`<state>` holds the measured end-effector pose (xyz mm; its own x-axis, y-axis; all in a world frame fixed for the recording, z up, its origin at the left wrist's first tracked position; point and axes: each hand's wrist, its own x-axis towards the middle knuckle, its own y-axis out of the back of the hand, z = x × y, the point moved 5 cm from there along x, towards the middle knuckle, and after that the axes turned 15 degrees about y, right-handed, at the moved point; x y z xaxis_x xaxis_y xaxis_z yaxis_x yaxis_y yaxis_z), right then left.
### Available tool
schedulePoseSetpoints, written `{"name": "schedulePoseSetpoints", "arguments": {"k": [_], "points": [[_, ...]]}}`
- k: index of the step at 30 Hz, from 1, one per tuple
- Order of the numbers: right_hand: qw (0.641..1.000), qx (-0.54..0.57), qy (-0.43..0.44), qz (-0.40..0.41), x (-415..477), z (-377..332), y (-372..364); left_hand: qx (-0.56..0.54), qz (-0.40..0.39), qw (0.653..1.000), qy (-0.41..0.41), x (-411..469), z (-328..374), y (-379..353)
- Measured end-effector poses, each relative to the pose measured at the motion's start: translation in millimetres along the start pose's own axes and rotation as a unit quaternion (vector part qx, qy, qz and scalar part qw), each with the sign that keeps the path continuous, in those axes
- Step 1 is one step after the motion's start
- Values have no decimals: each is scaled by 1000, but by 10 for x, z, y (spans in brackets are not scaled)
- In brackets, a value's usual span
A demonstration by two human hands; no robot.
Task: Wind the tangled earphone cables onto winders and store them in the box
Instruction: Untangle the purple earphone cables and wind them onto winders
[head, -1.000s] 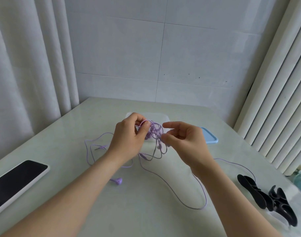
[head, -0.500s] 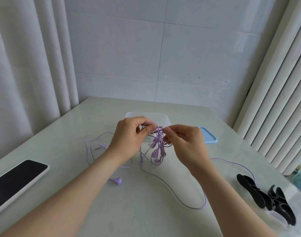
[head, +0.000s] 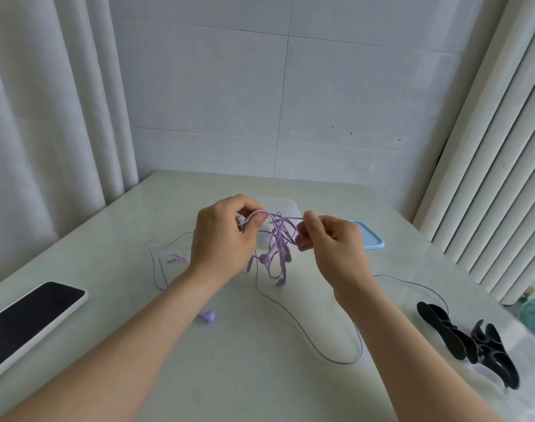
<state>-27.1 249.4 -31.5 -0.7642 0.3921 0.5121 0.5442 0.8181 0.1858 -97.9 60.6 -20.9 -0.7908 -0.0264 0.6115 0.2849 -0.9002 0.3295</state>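
A tangle of purple earphone cables [head: 277, 248] hangs above the table between my hands. My left hand [head: 223, 239] pinches a loop at the tangle's upper left. My right hand [head: 330, 242] pinches strands at its right side. Long loops trail down onto the table, one sweeping toward the front right [head: 336, 357]. A loose purple earbud [head: 207, 316] lies by my left forearm, and a jack plug [head: 173, 260] lies at the left. Black winders [head: 470, 342] lie at the right. The clear box [head: 286, 205] stands behind the tangle, mostly hidden.
A light blue lid [head: 371, 239] lies to the right of the box. A phone in a white case [head: 28, 321] rests at the table's left edge. Curtains hang on the left, and a ribbed radiator stands on the right.
Both hands rose slightly with the tangle and drew a little apart. My right hand shifted from an extended-finger pinch to a closer pinch on the strands.
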Motion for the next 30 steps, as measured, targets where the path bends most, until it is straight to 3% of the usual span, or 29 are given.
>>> {"name": "schedulePoseSetpoints", "arguments": {"k": [2, 5, 7, 12, 16, 21, 30], "points": [[1000, -1, -12, 21, 5, 25, 4, -32, -70, 994, 71, 4, -73, -89], [997, 33, -37, 65, -2, 98, -4, -155, -203, 946, 201, -62, -100, -249], [991, 87, -53, 92, -13, 128, -21, -193, -236, 923, 233, -106, -75, -291], [974, 204, -66, 70, -6, 75, -42, -162, -223, 933, 232, -109, -86, -267], [991, 133, 20, 25, -13, -80, -20, -169, -297, 901, 266, -115, -86, -262], [984, 173, 33, 4, -33, -153, -48, -149, -381, 878, 248, -169, -79, -260], [992, 118, 51, -20, 15, -100, -37, -140, -403, 867, 257, -109, -143, -232]]}}
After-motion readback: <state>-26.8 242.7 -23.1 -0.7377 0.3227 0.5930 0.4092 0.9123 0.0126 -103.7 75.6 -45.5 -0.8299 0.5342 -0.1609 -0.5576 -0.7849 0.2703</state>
